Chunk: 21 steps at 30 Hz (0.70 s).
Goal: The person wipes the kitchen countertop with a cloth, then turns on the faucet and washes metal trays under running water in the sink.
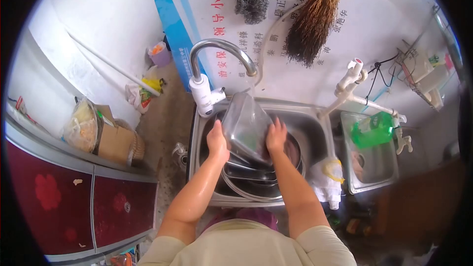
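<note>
Fingers of our left hand (pixel 217 142) and right hand (pixel 277 136) grip opposite sides of a tilted metal pan (pixel 245 127). We stand at a steel sink (pixel 311 133), the largest thing near us, and hold the pan above it. Beneath the pan lie stacked metal trays (pixel 251 173). Smaller still, the curved faucet (pixel 222 44) runs a thin stream of water into our pan.

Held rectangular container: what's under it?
Metal pans nested in the sink, near edges showing. Whatever sits directly beneath the container is covered, so can't tell.
</note>
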### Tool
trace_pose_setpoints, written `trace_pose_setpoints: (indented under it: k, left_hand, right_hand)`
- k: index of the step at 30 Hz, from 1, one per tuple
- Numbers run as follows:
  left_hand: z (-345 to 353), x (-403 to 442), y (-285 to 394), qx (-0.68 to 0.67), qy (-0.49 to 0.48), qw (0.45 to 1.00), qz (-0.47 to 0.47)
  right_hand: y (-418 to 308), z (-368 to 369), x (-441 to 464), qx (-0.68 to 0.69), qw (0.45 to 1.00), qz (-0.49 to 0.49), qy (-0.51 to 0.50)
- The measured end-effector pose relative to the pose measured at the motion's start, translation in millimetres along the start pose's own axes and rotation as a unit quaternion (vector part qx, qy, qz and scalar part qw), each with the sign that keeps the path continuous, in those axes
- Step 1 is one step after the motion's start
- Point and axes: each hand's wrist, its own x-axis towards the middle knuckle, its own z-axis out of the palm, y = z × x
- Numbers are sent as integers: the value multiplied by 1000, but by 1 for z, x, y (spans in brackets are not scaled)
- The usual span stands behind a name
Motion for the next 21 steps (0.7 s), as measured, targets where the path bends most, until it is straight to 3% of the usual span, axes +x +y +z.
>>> trace_pose_setpoints:
  k: [2,5,7,13,18,21]
  left_hand:
    - [3,9,-12,-38,-82,995,40]
    - [8,10,-18,-48,-134,989,-42]
    - [23,-10,-7,-88,-189,975,-73]
    - [38,-27,8,-118,-281,942,-140]
    - [40,-8,7,-115,-212,951,-192]
    - [39,1,4,-134,-233,946,-181]
  right_hand:
    - [9,3,4,20,997,74,-16]
    - [-15,2,4,88,988,-125,-20]
    - [-83,-36,-15,238,949,-197,-57]
    - [-116,-72,-51,163,871,-454,-90]
    - [-68,-80,-67,75,852,-512,-74]
    - [-29,-87,-70,21,850,-518,-93]
